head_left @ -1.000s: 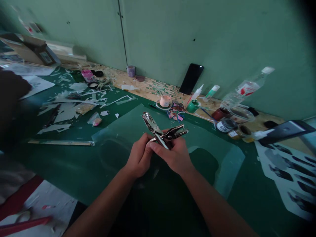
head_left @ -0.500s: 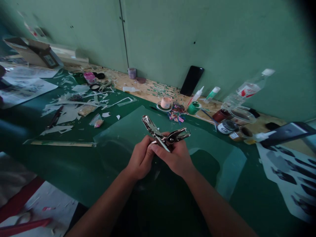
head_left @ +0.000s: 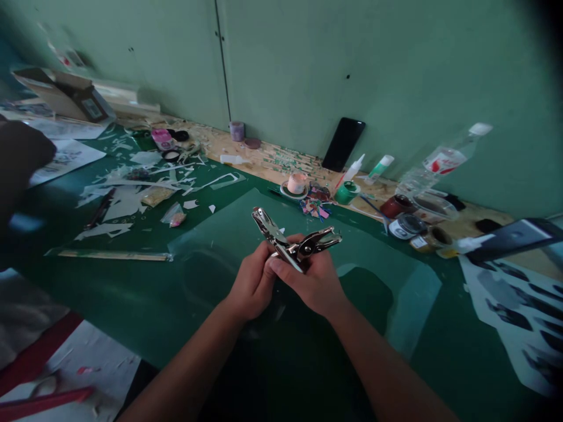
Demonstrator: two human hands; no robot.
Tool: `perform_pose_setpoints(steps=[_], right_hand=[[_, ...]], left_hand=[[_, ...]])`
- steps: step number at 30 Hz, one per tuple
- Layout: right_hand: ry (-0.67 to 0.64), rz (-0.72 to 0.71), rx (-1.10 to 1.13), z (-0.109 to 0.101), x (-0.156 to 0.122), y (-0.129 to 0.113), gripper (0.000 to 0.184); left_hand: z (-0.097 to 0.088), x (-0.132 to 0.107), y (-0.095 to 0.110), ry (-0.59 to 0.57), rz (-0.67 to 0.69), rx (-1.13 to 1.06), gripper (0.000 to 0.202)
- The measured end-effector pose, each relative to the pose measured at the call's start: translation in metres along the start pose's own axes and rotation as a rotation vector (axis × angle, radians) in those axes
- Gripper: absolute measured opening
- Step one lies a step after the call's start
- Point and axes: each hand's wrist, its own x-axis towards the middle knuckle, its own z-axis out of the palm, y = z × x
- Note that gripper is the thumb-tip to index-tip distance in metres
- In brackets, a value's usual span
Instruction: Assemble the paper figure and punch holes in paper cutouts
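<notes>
Fingers of both hands are gripping a shiny silver metal hole punch [head_left: 295,241], just above the centre of the frame. I am clasping its handles in my right hand [head_left: 315,282], thumb lying over the metal, while my left hand [head_left: 253,282] is curling around the lower handle, touching the right one. The punch's two ends are pointing up-left and right over a translucent plastic sheet [head_left: 396,275] lying on the dark green table mat [head_left: 109,293]. White paper scraps [head_left: 118,205] are lying at the upper left; a black phone [head_left: 343,143] is leaning on the pale green wall [head_left: 396,70].
</notes>
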Motion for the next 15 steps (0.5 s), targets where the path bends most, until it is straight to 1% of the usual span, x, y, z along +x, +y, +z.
perform_pose_setpoints(steps=[5,7,11,15], right_hand=[[-0.003,-0.006,0.071,0.002,0.0002,0.0035,0.016],[0.01,-0.018,0.061,0.0019,0.0,0.0045,0.017],[0.033,-0.024,0.022,0.0014,-0.0005,0.0041,0.015],[0.023,-0.028,0.037,0.0019,-0.0003,0.0034,0.013]], left_hand=[[-0.0004,0.0008,-0.0003,-0.016,0.004,-0.042,0.029],[-0.0006,0.0007,-0.0001,-0.021,-0.001,-0.042,0.03],[-0.0006,-0.0004,-0.0005,-0.017,-0.051,-0.022,0.03],[-0.0006,-0.0013,-0.0006,-0.019,-0.062,-0.022,0.032]])
